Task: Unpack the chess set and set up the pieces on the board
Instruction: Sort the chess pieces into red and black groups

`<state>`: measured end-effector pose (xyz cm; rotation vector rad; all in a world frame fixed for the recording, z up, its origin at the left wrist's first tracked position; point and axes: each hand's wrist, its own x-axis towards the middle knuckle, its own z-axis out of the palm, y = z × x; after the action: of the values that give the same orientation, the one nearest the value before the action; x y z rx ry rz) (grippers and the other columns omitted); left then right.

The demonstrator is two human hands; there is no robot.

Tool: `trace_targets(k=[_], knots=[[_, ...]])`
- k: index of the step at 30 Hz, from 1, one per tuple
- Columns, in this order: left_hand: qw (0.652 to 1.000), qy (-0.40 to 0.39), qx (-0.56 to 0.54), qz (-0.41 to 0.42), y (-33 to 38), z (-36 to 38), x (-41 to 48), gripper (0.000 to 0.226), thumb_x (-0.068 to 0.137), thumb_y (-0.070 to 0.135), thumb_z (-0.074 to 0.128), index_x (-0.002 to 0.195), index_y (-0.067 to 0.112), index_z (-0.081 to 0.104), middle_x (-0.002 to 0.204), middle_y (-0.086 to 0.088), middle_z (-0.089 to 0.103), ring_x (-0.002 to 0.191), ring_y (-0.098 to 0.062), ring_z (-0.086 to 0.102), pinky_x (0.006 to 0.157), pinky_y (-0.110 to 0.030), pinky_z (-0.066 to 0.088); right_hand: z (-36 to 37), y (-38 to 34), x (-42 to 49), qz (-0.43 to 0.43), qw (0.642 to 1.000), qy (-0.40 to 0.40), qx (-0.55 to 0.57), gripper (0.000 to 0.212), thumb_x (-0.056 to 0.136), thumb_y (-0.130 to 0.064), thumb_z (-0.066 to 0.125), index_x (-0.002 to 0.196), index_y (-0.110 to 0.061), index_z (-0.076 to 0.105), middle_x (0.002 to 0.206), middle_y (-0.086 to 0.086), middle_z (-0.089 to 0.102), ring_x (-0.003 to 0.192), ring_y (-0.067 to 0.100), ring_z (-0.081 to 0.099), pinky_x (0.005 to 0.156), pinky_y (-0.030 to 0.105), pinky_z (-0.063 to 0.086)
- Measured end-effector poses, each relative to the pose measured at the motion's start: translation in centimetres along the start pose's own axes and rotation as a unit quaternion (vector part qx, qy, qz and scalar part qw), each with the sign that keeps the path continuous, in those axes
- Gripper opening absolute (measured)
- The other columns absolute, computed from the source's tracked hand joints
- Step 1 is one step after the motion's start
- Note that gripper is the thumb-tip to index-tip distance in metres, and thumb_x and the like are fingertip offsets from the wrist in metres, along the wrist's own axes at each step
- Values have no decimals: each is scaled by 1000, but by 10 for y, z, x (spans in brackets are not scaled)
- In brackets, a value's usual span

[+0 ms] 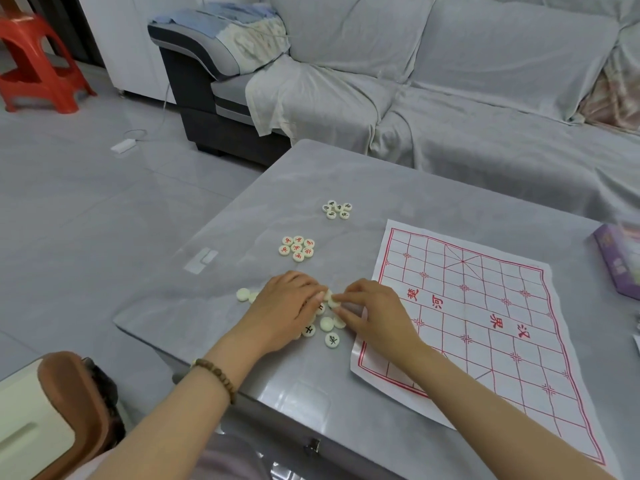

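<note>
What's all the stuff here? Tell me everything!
table: one, grey, centre
board: one, white with red lines, table's right
red-marked pieces: seven, cream, left of board
dark-marked pieces: six, cream, farther back
loose pieces: several, cream, under the hands
box: one, purple, right edge
sofa: one, grey, behind table
stool: one, red, top left
bracelet: one, brown, left wrist
left grip: one, resting on loose pieces
right grip: one, pinching a loose piece
</note>
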<state>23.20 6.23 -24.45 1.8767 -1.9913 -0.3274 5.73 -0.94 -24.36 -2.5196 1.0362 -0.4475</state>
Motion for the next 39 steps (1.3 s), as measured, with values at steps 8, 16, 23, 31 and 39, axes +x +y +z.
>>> trace_targets(k=[8,16,23,31,39], knots=[[997,32,-27,-70,1,1,26,21,91,42,51,102,28,63,99,11,58,96,-9,46,80,-26,35,1,2,20,127,987,26,90,19,82,-42,65,88,-25,72,85,-6,56,77,8,50,75,29,44],[963,79,-179,-184,-19,4,38,11,82,36,66,88,26,65,76,11,60,73,-7,54,67,-24,45,2,16,28,152,979,49,129,17,81,-38,68,94,-28,65,92,-9,57,78,-1,47,68,15,36],[968,42,-217,-122,-18,-11,15,8,83,36,66,89,32,67,83,14,60,73,-4,49,69,-22,43,-14,10,-2,61,980,-36,186,16,80,-30,71,96,-29,70,94,-13,60,86,0,53,75,10,40],[998,1,-65,-13,1,-12,-17,29,71,59,66,96,45,67,94,23,45,95,2,38,84,-14,30,-3,11,-16,-6,997,-16,70,19,78,-34,72,97,-31,72,87,-18,57,83,4,52,81,31,42],[999,26,20,-1,10,-12,-8,27,74,58,65,95,42,70,96,14,48,93,-6,39,81,-23,27,0,8,3,95,994,31,47,12,88,-33,60,87,-23,65,87,-7,55,84,9,46,79,27,33]])
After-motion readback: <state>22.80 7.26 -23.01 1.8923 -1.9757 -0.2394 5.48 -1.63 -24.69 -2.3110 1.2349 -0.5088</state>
